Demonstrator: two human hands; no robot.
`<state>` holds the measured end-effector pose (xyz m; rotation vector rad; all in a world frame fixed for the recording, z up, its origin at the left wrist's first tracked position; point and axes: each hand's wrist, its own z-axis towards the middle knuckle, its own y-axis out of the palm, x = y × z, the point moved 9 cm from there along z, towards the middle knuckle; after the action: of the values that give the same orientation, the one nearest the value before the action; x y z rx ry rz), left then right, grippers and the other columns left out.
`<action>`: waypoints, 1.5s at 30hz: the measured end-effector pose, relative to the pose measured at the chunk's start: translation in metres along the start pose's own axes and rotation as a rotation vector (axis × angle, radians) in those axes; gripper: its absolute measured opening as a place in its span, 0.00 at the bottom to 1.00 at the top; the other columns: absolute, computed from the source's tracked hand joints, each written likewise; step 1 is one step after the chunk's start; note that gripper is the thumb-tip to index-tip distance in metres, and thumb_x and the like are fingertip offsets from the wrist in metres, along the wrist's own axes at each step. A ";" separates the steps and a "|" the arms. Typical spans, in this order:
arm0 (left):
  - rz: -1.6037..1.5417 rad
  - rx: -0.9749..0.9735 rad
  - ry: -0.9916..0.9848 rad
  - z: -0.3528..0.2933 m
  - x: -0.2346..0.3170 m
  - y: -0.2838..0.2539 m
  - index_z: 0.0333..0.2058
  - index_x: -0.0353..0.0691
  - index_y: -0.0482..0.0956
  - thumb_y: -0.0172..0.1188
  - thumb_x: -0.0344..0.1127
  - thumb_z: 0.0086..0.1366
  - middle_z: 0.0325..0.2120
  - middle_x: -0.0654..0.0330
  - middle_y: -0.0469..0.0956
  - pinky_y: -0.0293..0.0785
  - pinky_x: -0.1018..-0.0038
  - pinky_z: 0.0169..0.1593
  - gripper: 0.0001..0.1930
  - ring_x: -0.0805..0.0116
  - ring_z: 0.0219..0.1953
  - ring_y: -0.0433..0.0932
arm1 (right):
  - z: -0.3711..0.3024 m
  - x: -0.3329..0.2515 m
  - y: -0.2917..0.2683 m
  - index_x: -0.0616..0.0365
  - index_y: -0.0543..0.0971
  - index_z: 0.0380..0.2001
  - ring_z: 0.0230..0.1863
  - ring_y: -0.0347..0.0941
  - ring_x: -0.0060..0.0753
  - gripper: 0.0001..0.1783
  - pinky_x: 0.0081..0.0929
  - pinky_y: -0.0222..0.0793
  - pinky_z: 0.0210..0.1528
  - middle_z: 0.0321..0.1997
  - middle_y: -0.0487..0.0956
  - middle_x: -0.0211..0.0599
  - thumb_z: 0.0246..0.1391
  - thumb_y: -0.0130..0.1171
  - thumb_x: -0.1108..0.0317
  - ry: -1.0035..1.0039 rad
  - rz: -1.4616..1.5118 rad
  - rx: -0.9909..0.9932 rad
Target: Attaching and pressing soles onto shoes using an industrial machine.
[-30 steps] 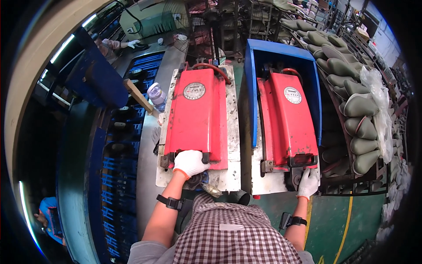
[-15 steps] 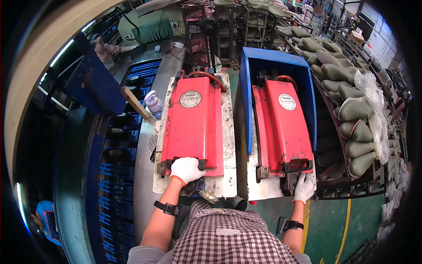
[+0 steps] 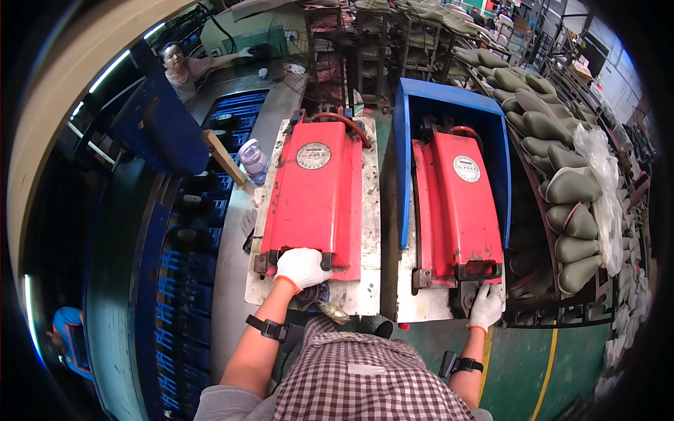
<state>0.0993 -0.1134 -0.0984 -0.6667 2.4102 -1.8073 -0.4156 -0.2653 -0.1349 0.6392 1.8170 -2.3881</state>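
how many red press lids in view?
2. The left red lid lies on the left white base, with the left hand on its front handle. The right red lid sits inside the blue guard, with the right hand just below its latch.

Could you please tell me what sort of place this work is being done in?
Most likely a footwear factory floor: two red press moulds on a workbench, racks of olive-green boots, and a blue conveyor line alongside.

To your right, metal racks [image 3: 562,203] hold rows of olive-green boot forms [image 3: 572,186]. The floor [image 3: 519,372] below is green with a yellow line [image 3: 544,368]. A blue conveyor [image 3: 175,281] runs along your left.
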 end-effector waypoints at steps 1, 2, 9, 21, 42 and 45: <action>-0.004 0.006 -0.005 0.001 -0.001 -0.001 0.30 0.40 0.88 0.68 0.64 0.50 0.28 0.47 0.85 0.81 0.56 0.40 0.28 0.47 0.34 0.86 | 0.000 0.000 0.000 0.52 0.85 0.40 0.41 0.81 0.57 0.19 0.51 0.74 0.43 0.40 0.85 0.50 0.66 0.55 0.49 -0.008 0.003 0.002; -0.013 -0.001 -0.013 -0.004 -0.005 -0.001 0.30 0.40 0.88 0.68 0.64 0.51 0.28 0.47 0.85 0.82 0.56 0.40 0.28 0.47 0.34 0.86 | -0.002 -0.009 -0.004 0.53 0.85 0.41 0.41 0.81 0.59 0.20 0.52 0.75 0.44 0.39 0.85 0.51 0.66 0.55 0.49 -0.047 -0.012 0.020; -0.040 -0.041 -0.011 -0.006 0.000 -0.002 0.32 0.41 0.89 0.64 0.61 0.54 0.29 0.46 0.86 0.82 0.56 0.43 0.26 0.48 0.35 0.87 | -0.012 -0.015 -0.017 0.55 0.86 0.43 0.43 0.81 0.60 0.21 0.52 0.74 0.45 0.42 0.84 0.54 0.66 0.54 0.50 -0.070 -0.078 0.086; -0.042 -0.051 -0.049 -0.008 -0.001 -0.004 0.32 0.40 0.89 0.65 0.61 0.54 0.30 0.46 0.86 0.83 0.56 0.43 0.26 0.48 0.35 0.87 | -0.006 -0.012 -0.010 0.58 0.85 0.42 0.43 0.80 0.60 0.23 0.53 0.74 0.44 0.42 0.84 0.54 0.67 0.53 0.49 -0.031 -0.045 0.011; -0.036 -0.052 -0.020 -0.005 -0.002 -0.001 0.30 0.38 0.88 0.66 0.60 0.54 0.28 0.46 0.85 0.83 0.56 0.41 0.26 0.47 0.33 0.87 | -0.001 0.005 0.007 0.52 0.85 0.45 0.42 0.81 0.57 0.23 0.51 0.74 0.42 0.45 0.85 0.47 0.69 0.49 0.47 -0.033 -0.133 0.026; -0.036 -0.047 -0.022 -0.005 -0.005 0.001 0.30 0.38 0.88 0.66 0.60 0.54 0.28 0.45 0.85 0.82 0.56 0.41 0.26 0.47 0.33 0.87 | -0.007 -0.009 -0.006 0.53 0.84 0.45 0.42 0.81 0.57 0.23 0.52 0.74 0.42 0.45 0.85 0.47 0.70 0.49 0.48 -0.114 -0.073 0.159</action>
<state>0.1017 -0.1069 -0.0992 -0.7349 2.4487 -1.7515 -0.4073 -0.2589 -0.1276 0.4459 1.6453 -2.5780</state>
